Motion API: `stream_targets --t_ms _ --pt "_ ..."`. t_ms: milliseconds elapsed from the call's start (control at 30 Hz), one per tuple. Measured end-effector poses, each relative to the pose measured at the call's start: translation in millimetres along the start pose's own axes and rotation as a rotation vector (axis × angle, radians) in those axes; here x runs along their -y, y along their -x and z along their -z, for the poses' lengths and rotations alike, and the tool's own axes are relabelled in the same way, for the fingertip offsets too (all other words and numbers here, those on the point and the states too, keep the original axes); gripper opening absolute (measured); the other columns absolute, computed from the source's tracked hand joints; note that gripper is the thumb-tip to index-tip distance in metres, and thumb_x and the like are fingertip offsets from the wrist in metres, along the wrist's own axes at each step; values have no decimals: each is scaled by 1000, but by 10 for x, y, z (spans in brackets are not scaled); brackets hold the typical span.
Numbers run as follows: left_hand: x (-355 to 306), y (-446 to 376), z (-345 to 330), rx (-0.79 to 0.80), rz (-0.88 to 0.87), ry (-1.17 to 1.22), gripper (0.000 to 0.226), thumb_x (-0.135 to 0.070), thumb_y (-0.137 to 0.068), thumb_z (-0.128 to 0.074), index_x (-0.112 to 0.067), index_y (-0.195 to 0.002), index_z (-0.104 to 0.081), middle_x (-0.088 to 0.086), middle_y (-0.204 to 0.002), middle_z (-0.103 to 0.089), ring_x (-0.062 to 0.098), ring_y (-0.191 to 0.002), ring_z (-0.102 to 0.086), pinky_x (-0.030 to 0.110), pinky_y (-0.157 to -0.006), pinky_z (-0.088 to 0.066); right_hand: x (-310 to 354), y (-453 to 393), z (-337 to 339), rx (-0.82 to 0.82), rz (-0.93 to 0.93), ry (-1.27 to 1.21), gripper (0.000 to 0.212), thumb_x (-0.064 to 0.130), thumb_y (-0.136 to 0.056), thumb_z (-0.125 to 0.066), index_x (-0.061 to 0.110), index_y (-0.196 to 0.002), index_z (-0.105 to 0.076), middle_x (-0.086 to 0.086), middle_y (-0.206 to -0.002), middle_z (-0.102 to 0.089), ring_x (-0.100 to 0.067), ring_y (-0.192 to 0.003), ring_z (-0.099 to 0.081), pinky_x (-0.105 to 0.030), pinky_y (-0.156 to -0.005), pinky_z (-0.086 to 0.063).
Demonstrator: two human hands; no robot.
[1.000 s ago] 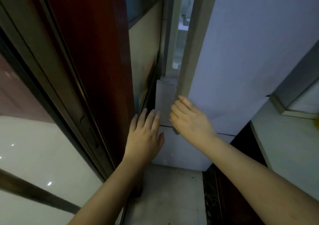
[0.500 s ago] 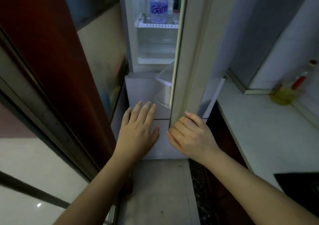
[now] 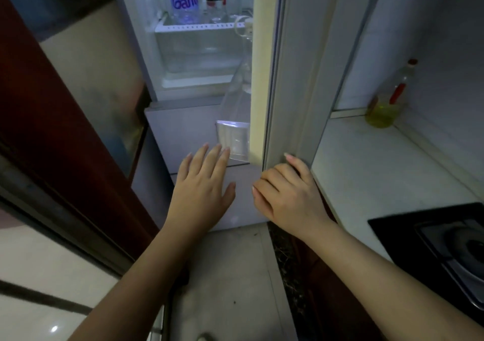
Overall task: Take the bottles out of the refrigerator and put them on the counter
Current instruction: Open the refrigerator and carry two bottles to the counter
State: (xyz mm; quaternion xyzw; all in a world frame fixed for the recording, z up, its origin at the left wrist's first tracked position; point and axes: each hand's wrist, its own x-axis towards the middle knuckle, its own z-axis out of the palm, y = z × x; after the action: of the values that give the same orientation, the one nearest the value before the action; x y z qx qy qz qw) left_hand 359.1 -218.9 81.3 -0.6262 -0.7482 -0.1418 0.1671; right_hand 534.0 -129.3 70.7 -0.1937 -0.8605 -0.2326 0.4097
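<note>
The refrigerator stands open at the far centre, its door swung out to the right, edge-on to the camera, long axis vertical. To the right lies the counter, bare on its near part, with an oil bottle at its far end and a stove at its near end. The right hand is curled around the door's lower edge, holding it; the left hand is spread flat and empty against the lower compartment front. The bottles stand upright on the upper shelf, necks pointing up, long axes vertical, tops cut off by the frame. Judgement: the door needs to be swung fully clear before reaching in, so the arm can enter squarely. Each bottle is best gripped around the body and lifted straight over the shelf rail.
</note>
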Motion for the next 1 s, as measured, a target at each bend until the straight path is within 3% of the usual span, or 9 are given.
stream_targets --t_ms 167,367,467,667,767,1000 --pt "-260 -41 35 -37 -68 15 65 -37 -90 -59 -6 -145 -42 14 -148 -46 33 -140 -39 51 -113 -33 -143 72 154 11 -94 16 22 24 -95 -51 15 -92 -71 -2 -86 -67 -21 -82 -63 -37 -107 -36" --pt "-420 -75 112 -78 -86 48 64 -36 -90 -56 -5 -144 -42 14 -146 -49 33 -138 -42 51 -112 -34 -112 221 220 -34 -395 21 36 29 -96 -49 12 -126 -60 -2 -100 -67 -22 -95 -59 -40 -111 -28" --pt "-443 -88 130 -93 -97 32 64 -37 -89 -55 -3 -143 -45 15 -144 -50 34 -137 -44 52 -111 -35 -105 169 174 -21 -311 -55 36 26 -94 -52 13 -128 -56 -4 -113 -64 -23 -109 -54 -39 -111 -27" --pt "-466 -126 65 -45 -119 -35 66 -34 -87 -67 -3 -141 -48 16 -143 -52 34 -135 -46 52 -110 -38 -303 -235 -53 286 -217 12 49 26 -97 -50 9 -142 -49 -11 -148 -47 -28 -138 -43 -43 -118 -21" --pt "-459 -192 49 -24 -104 -36 66 -33 -87 -68 -3 -141 -47 17 -143 -51 34 -135 -46 52 -109 -38 -417 -264 -101 434 -250 92 53 32 -102 -36 8 -149 -37 -8 -152 -42 -27 -135 -44 -42 -118 -20" --pt "-460 -303 17 5 -81 -24 66 -36 -90 -62 -3 -144 -43 16 -146 -48 34 -138 -42 51 -111 -35 -633 -116 -25 373 -318 221 49 33 -99 -44 7 -141 -47 -8 -136 -55 -30 -108 -57 -45 -106 -37"
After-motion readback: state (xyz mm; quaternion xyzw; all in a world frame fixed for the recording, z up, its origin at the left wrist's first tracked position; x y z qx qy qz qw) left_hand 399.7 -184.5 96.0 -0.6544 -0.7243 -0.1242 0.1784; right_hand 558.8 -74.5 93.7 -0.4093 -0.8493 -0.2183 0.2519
